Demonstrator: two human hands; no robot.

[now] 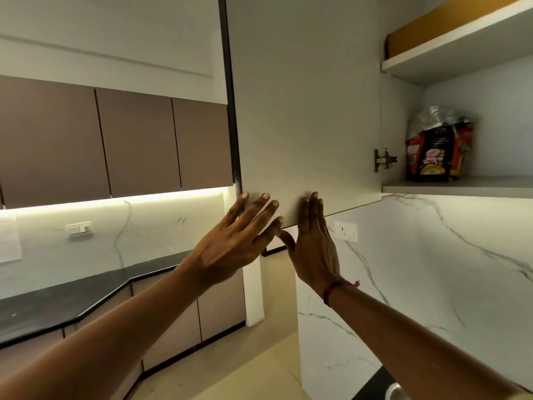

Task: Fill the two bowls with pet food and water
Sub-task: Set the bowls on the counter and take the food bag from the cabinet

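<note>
A black and orange pet food bag [439, 148] with a crumpled silver top stands upright on the lower shelf [461, 186] of an open wall cabinet. The cabinet door [305, 105] is swung out towards me. My left hand [233, 243] lies flat against the door's lower corner, fingers spread. Just to its right, my right hand [314, 243] holds the door's bottom edge, fingers on the face and thumb under the edge. No bowls can be made out.
A door hinge [383, 160] sits between the door and the bag. A black countertop [57, 301] with brown cabinets runs along the left wall. White marble backsplash with a socket [345, 230] lies below the cabinet. A shiny metal object [393, 389] peeks in at the bottom.
</note>
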